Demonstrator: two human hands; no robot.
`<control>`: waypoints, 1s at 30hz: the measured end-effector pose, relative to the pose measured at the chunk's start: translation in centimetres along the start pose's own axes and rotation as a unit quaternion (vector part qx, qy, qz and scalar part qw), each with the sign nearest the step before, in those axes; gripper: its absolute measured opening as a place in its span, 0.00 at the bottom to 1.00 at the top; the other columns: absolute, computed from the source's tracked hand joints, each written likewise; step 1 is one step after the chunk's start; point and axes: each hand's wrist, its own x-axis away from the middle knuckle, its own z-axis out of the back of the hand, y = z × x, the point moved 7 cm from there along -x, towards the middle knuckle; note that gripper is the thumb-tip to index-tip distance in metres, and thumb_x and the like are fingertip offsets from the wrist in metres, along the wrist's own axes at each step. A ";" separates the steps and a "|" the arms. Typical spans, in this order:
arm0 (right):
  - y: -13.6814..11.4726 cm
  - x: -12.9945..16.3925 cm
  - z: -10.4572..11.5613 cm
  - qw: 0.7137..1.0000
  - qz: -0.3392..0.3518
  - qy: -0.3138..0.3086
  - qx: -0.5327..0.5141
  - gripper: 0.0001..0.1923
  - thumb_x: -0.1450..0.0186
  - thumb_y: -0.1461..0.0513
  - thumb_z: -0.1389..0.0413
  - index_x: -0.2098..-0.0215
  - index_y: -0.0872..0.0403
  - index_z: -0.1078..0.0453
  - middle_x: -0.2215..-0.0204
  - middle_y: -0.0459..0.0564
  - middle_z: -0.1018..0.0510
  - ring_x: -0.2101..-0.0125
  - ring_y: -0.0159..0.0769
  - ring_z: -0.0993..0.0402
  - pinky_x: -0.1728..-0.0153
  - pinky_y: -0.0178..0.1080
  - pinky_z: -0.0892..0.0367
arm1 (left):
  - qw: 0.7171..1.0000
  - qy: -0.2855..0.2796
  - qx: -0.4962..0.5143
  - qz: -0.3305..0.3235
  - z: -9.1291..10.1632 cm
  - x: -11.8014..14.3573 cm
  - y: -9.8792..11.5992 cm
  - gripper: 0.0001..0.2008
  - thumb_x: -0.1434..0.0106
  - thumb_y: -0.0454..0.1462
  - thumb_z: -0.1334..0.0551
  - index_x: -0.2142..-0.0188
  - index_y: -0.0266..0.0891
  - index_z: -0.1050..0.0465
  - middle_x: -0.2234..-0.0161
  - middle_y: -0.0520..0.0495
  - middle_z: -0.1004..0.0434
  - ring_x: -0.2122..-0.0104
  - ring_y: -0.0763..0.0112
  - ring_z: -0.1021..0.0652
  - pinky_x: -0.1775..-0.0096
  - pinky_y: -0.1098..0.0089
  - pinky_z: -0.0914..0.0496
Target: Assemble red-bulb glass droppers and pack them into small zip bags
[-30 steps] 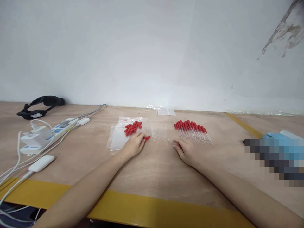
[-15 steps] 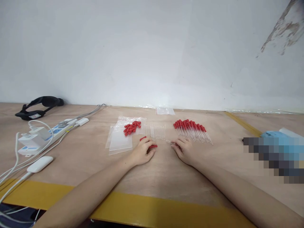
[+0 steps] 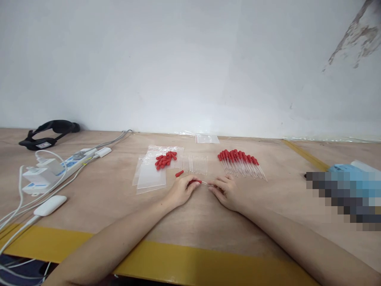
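Head view: red cap (image 3: 195, 181) pinched between left fingers (image 3: 190, 183).

White wall (image 3: 178, 59) (stained), wooden table (image 3: 193, 222)

Plywood bench (image 3: 190, 214), yellow tape along the near edge. Lying on it: clear bags (image 3: 150, 174) bearing loose red bulbs (image 3: 165, 159); one stray bulb (image 3: 179, 173); bare glass tubes (image 3: 195, 163); assembled red-capped droppers (image 3: 241, 162); power strip (image 3: 64, 165) with cables; black headband (image 3: 49, 133).
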 end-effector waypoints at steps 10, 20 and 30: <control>0.2 -0.2 0.0 0.999 0.001 -0.037 -0.021 0.13 0.36 0.59 0.54 0.60 0.48 0.29 0.69 0.46 0.25 0.71 0.30 0.33 0.66 0.37 0.43 | 0.995 -0.042 0.086 0.006 -0.9 0.4 -0.5 0.07 0.41 0.38 0.44 0.66 0.37 0.30 0.75 0.51 0.27 0.74 0.74 0.27 0.70 0.73 0.33; -0.4 -0.2 -0.5 0.998 0.029 -0.051 0.022 0.13 0.35 0.61 0.55 0.63 0.52 0.29 0.71 0.47 0.25 0.72 0.30 0.33 0.67 0.38 0.48 | 0.998 -0.058 0.015 -0.016 -0.9 0.6 0.4 0.09 0.40 0.40 0.44 0.66 0.38 0.28 0.72 0.50 0.24 0.74 0.74 0.26 0.71 0.74 0.34; -1.3 -0.4 -1.2 0.995 0.051 -0.062 0.065 0.15 0.35 0.61 0.57 0.69 0.54 0.30 0.76 0.46 0.26 0.77 0.29 0.36 0.68 0.37 0.54 | 0.994 -0.057 -0.056 -0.081 -0.9 0.9 1.5 0.09 0.39 0.39 0.45 0.65 0.39 0.28 0.71 0.49 0.24 0.72 0.72 0.26 0.68 0.73 0.34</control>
